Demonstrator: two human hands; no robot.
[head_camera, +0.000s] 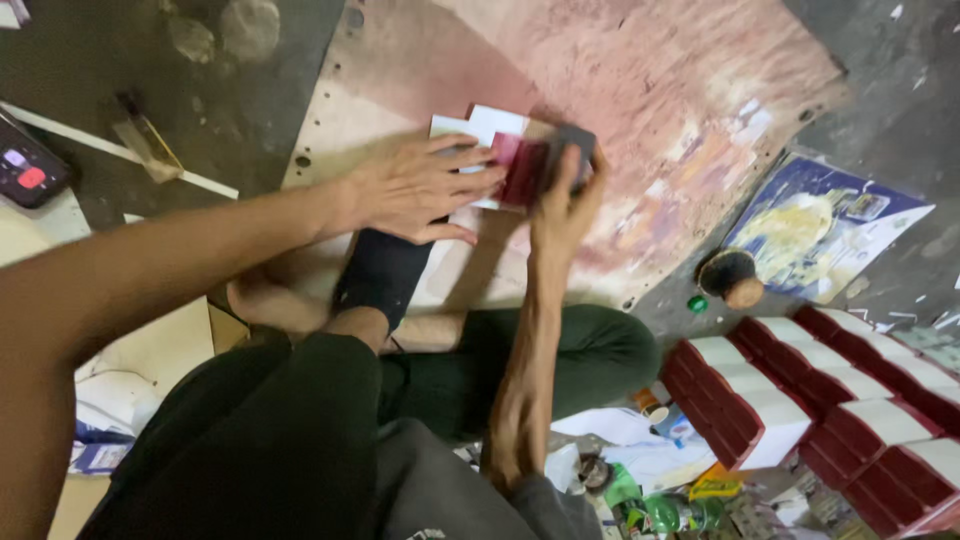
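On the pink board (640, 90), left hand (415, 188) lies flat, open, on white card (487, 128); right hand (562, 205) grips a maroon box (522, 170), long axis toward 12 o'clock

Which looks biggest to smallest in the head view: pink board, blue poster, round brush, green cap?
1. Pink board, by far the largest.
2. Blue poster on the floor to its right.
3. Round brush at the poster's lower left corner.
4. Green cap, smallest.
All lie on the floor at similar depth, so the order seems safe.
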